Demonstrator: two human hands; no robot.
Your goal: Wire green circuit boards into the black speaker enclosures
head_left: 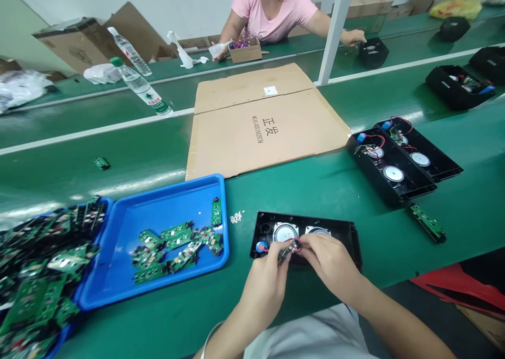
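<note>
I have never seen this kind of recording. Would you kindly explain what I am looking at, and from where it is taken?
There is no machine here; the work is bare-handed. One head-worn camera looks forward and down. The wearer's left hand holds what looks like a circuit board; the right hand meets it near red wires, its exact grip unclear. Beneath, on the green work surface, lies an open black housing with two round speakers. To the left, a blue tray holds green boards, beside a heap of more. A flat cardboard sheet lies ahead, and two similar open housings lie at the right. Further ahead is another person in pink.
</note>
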